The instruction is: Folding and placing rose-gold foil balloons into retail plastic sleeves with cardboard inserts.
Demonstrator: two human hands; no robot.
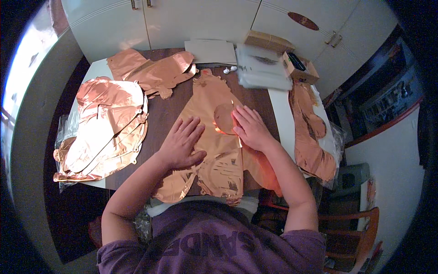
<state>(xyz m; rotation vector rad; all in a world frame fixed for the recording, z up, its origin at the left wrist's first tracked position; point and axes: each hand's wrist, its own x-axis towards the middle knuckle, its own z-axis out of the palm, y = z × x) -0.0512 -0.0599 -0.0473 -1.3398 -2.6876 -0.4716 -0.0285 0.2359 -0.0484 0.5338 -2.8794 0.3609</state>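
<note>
A flat, uninflated rose-gold foil balloon (203, 118) lies in front of me on the dark brown tabletop, its rounded lobes reaching the near edge. My left hand (182, 145) rests on its left side, fingers spread and palm down. On the right side, my right hand (252, 127) lies with fingers stretched out over the edge of a rounded foil flap (224, 118). Neither hand grips anything that I can see. Beneath my right forearm, an orange-tinted foil lobe (262, 171) sticks out.
Flat foil balloons (109, 123) are piled at the left, with more foil (155, 71) behind. Another foil stack (308, 132) lies along the right edge. Clear plastic sleeves (262, 68), a small cardboard box (303, 71) and white sheets (210, 51) sit at the back, before white cabinets (200, 23).
</note>
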